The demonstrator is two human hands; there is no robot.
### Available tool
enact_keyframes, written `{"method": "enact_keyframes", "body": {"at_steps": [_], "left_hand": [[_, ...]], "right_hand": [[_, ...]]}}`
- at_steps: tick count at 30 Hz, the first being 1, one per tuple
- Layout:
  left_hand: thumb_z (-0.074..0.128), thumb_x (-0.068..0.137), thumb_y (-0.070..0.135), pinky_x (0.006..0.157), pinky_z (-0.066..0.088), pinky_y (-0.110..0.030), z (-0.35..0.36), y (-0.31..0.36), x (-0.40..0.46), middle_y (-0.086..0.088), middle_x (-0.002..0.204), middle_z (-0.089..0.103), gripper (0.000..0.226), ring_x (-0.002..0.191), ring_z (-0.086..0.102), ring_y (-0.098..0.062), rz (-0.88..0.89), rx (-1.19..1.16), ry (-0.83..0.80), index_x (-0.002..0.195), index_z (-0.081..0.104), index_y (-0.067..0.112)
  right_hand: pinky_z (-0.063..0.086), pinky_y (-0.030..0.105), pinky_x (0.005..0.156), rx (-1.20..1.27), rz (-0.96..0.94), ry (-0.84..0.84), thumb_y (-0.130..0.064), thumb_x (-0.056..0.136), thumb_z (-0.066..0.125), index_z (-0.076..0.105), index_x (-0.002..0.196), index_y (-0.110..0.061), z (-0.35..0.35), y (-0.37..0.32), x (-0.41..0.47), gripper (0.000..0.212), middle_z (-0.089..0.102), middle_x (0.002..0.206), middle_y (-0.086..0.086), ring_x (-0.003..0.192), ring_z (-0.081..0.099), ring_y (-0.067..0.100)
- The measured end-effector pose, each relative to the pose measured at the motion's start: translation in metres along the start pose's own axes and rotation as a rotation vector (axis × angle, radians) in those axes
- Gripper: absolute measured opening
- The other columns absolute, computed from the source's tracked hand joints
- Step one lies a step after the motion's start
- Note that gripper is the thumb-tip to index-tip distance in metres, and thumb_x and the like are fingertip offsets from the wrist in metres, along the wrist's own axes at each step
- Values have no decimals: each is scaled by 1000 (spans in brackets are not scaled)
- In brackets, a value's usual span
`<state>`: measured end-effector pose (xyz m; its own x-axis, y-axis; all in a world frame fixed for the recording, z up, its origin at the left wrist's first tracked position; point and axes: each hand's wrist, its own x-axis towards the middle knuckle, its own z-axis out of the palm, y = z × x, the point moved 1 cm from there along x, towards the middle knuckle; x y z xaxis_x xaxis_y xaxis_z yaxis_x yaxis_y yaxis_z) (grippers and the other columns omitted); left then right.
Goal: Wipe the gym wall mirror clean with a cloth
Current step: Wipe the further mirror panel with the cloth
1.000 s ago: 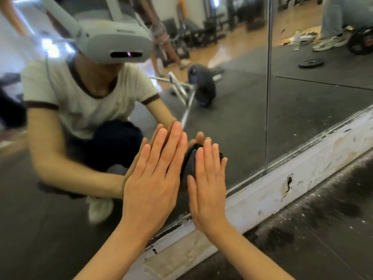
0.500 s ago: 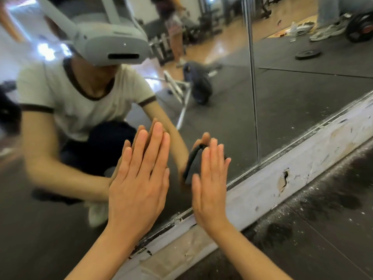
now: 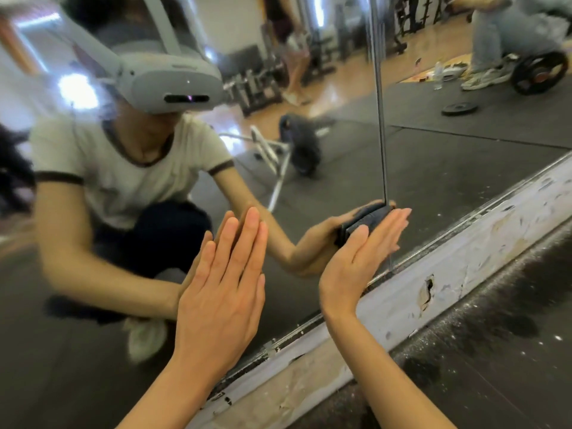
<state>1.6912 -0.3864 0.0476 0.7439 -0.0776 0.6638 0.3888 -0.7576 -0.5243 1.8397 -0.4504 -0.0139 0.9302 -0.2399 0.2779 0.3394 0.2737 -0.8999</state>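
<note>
The right hand (image 3: 365, 258), fingers straight and together, presses the dark cloth (image 3: 366, 221) flat on the mirror (image 3: 448, 168) near its lower edge to rub it, while the left hand (image 3: 223, 289), fingers straight and close together, leans on the glass, probably for balance.

No text, label, brand, number or sign is legible on the mirror (image 3: 433, 168), the cloth (image 3: 368, 219) or anything else.
</note>
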Motion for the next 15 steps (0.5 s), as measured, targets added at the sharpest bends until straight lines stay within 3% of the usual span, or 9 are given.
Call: {"method": "enact_keyframes", "body": {"at_steps": [4, 7, 9, 15], "left_hand": [[37, 99, 22, 127, 3, -43, 1, 0, 2, -16, 167, 13, 65, 156, 3, -29, 6, 6, -7, 157, 20, 0], [40, 96, 22, 127, 3, -43, 0, -1, 2, -14, 168, 11, 67, 156, 3, -28, 5, -4, -20, 157, 22, 0], [40, 96, 22, 127, 3, -42, -1, -1, 1, -15, 167, 15, 66, 156, 5, -28, 5, -8, -25, 156, 25, -1], [40, 95, 23, 126, 10, -46, -9, 6, -1, -19, 166, 20, 67, 154, 15, -34, -36, -104, -82, 155, 28, -3]], "right_hand": [[-3, 49, 125, 15, -375, -104, -23, 106, 27, 16, 157, 1, 34, -84, 31, 57, 11, 167, 17, 156, 4, 28], [0, 53, 125, -56, -602, -160, -20, 105, 30, 23, 154, 4, 47, -106, 47, 55, 20, 163, 23, 154, 10, 33], [-2, 51, 125, -96, -576, -143, -22, 105, 29, 22, 155, -2, 37, -83, 44, 55, 19, 165, 18, 155, 7, 25], [-1, 35, 126, -106, -139, -137, -20, 109, 25, 8, 160, -16, -19, 13, -2, 54, 3, 168, -5, 154, -3, 4]]}}
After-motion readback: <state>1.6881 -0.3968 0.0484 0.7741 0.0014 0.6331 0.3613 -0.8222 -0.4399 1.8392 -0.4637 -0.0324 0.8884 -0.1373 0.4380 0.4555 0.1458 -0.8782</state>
